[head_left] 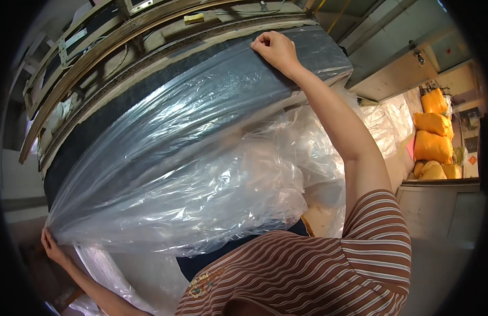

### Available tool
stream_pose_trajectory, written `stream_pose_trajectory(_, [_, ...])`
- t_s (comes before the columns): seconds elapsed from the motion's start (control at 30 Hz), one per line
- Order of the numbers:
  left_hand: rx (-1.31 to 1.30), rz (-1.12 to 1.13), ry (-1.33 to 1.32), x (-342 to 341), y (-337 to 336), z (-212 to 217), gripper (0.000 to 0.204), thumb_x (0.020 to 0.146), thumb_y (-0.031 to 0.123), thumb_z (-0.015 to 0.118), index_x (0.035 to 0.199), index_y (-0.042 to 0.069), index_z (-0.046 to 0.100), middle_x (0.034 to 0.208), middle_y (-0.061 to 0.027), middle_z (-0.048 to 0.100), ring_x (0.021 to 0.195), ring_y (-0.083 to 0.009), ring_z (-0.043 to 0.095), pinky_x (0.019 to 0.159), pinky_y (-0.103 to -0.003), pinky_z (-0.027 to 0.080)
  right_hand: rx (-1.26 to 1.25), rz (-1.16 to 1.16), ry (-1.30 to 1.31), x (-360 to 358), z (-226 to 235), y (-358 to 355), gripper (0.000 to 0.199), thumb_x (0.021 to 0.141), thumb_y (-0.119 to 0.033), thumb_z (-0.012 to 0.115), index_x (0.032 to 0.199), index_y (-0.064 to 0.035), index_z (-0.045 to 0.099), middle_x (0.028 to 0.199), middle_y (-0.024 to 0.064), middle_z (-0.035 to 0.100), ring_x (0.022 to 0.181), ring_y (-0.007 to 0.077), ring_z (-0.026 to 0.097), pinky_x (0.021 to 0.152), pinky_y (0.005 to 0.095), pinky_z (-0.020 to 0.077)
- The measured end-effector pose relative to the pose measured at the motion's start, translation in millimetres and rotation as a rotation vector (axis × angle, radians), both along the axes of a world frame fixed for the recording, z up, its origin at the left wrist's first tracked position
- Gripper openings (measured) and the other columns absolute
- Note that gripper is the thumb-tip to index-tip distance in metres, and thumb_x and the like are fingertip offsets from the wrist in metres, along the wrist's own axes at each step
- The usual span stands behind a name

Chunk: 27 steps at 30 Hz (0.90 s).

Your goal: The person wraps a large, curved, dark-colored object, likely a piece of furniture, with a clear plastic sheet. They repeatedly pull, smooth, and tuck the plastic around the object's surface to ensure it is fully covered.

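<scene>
A large sheet of clear plastic film [202, 116] stretches between my two hands, over a dark work surface [75, 152] and down across my front. My left hand [53, 248], at the far left, pinches the gathered end of the film, where its folds run together. At the far right part of the surface, my right hand [275, 50] is closed on the film's far edge, with the fingertips together. Creases run from hand to hand, and the near part of the film hangs loose and crumpled over the front of the surface.
Behind the surface runs a long wooden and metal frame [96, 52] with a small yellow block [194, 19] on it. More crumpled clear plastic [381, 118] lies to the right. Beyond it, several orange bundles [432, 146] are stacked by a pale cabinet [431, 208].
</scene>
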<state>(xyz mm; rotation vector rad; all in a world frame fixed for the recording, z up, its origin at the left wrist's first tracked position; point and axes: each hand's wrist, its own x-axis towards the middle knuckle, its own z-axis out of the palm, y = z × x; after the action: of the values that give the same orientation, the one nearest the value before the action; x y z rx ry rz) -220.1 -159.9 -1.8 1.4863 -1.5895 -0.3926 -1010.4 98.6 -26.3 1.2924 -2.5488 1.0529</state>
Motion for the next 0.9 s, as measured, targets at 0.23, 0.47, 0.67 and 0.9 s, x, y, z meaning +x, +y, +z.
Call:
stream_pose_trajectory(0.23, [-0.025,-0.058,-0.182,22,113,65,0.024,0.093,0.02,0.057,0.105,-0.001,0.06,0.106,-0.0008,0.057,0.094,-0.0123,0.05,0.088,-0.025,0.039,0.007,0.059,0.032,8,2,-5,0.023,0.076,-0.034,0.066,0.077,-0.0114,0.068,0.08,0.0043,0.064,0.081,0.0242,0.06,0.076,0.0395,0.0378])
stream_pose_trajectory(0.47, [-0.029,0.105,0.503,-7,120,38,0.037,0.095,0.03,0.054,0.121,0.004,0.051,0.118,-0.0069,0.053,0.11,-0.0168,0.048,0.09,-0.031,0.042,-0.236,0.377,-0.284,-29,33,-27,0.026,0.084,-0.03,0.064,0.093,-0.0062,0.064,0.091,0.0017,0.061,0.09,0.0147,0.056,0.082,0.0299,0.0416])
stream_pose_trajectory(0.67, [-0.162,-0.017,0.469,-72,-9,44,0.027,0.091,0.02,0.057,0.112,0.002,0.059,0.108,-0.0093,0.06,0.099,-0.0188,0.057,0.088,-0.031,0.045,-0.614,0.086,-0.209,-72,53,-34,0.016,0.091,-0.019,0.051,0.089,-0.0034,0.055,0.077,0.0057,0.061,0.067,0.0159,0.057,0.063,0.0297,0.0457])
stream_pose_trajectory(0.9, [-0.071,-0.089,0.069,-127,-153,-81,0.03,0.088,0.029,0.064,0.103,0.003,0.068,0.098,-0.0031,0.066,0.09,-0.0132,0.057,0.083,-0.025,0.043,-0.535,-0.127,-0.176,-89,-20,-26,0.02,0.083,-0.023,0.062,0.09,-0.0036,0.061,0.081,0.0126,0.064,0.077,0.0205,0.061,0.072,0.0325,0.0467])
